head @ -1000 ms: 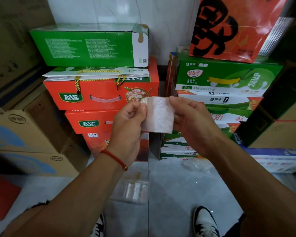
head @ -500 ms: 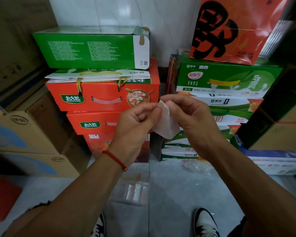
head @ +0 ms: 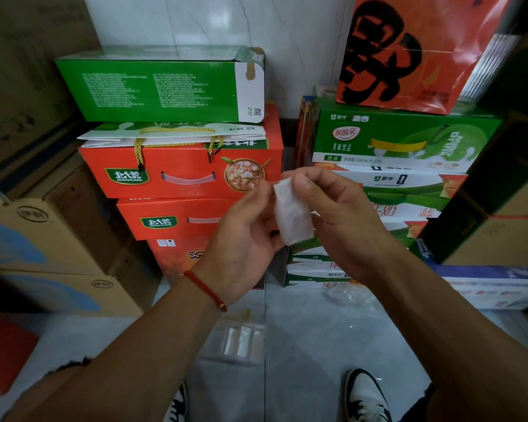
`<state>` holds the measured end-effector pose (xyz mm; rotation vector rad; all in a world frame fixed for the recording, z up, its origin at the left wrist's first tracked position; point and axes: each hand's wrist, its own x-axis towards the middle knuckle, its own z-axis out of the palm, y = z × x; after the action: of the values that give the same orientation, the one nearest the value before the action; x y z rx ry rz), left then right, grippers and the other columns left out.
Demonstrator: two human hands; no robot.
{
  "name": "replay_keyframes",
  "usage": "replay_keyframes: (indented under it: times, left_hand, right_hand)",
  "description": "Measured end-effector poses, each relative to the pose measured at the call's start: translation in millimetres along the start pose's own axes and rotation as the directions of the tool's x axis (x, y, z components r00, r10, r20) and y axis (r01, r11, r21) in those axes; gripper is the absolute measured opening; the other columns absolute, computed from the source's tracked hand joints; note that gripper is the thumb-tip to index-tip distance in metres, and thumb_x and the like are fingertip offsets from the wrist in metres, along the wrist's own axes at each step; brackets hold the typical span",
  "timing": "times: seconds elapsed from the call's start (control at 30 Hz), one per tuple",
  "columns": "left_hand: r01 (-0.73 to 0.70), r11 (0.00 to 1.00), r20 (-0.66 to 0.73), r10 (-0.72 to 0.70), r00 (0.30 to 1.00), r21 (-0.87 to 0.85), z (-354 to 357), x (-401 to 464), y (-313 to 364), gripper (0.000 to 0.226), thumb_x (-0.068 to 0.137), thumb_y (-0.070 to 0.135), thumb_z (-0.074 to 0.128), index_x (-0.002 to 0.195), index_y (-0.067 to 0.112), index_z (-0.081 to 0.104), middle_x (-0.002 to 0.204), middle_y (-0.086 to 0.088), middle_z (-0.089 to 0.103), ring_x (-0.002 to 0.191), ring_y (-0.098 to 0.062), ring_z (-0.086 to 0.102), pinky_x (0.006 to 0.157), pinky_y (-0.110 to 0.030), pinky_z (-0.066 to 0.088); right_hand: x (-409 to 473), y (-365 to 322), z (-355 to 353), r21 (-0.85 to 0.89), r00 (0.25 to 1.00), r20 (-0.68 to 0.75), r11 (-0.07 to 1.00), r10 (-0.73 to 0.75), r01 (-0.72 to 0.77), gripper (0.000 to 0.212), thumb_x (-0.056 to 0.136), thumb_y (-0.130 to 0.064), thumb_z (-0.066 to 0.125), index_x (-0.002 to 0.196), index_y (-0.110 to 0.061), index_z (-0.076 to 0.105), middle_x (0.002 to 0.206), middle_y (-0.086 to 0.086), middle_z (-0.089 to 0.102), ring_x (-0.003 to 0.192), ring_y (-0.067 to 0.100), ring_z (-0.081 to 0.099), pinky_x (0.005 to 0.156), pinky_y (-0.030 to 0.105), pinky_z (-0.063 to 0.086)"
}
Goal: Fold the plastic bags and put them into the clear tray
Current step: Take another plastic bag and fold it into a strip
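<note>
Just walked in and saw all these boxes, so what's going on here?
A person is folding a plastic bag into a small white packet, held up between the right hand and left hand. On the floor below sits the clear tray, with a few folded bags already in it. This bag is not in the tray yet.

This looks like a storeroom or a shop's back stock area. Retail gift cartons stand stacked against a pale marble-look wall (head: 195, 22): red boxes (head: 180, 175) with carry handles at the left, green milk-drink cases (head: 403, 135) at the right, plain brown shipping cartons (head: 58, 239) on both sides, all on a tiled floor (head: 317, 330).
</note>
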<state>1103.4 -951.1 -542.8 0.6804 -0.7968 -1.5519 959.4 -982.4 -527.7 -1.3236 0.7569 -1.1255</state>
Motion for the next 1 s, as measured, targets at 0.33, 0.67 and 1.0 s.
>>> replay_keyframes:
  times: [0.33,0.67,1.0]
  left_hand:
    - [0.171,0.962,0.055,-0.187,0.981,0.214,1.5,-4.2,-1.0,0.015,0.101,0.011,0.053,0.103,0.003,0.066,0.078,-0.011,0.065,0.067,-0.020,0.062,0.063,-0.030,0.053]
    - [0.432,0.837,0.104,-0.489,0.866,0.336,-10.5,-10.7,18.4,0.040,0.093,0.014,0.059,0.128,-0.006,0.055,0.072,-0.008,0.061,0.057,-0.016,0.054,0.056,-0.026,0.049]
    - [0.219,0.880,-0.049,-0.219,0.975,0.422,-15.1,-4.6,12.4,0.018,0.103,0.012,0.052,0.093,0.003,0.062,0.071,-0.011,0.065,0.055,-0.017,0.053,0.057,-0.028,0.043]
  right_hand:
    - [0.7,-0.4,0.6,0.005,0.994,-0.100,0.999,0.043,-0.043,0.007,0.100,-0.014,0.065,0.100,-0.008,0.068,0.072,0.004,0.067,0.055,0.016,0.057,0.048,0.025,0.048]
    - [-4.3,-2.8,-12.0,-0.321,0.998,0.050,0.946,-0.036,0.050,0.018,0.094,-0.021,0.072,0.097,-0.003,0.074,0.079,0.012,0.074,0.064,0.013,0.067,0.054,0.027,0.054]
    - [0.0,2.2,-4.2,-0.210,0.987,-0.158,0.977,0.002,-0.035,0.031,0.097,-0.036,0.069,0.103,-0.005,0.068,0.070,0.006,0.069,0.054,0.018,0.060,0.047,0.031,0.047]
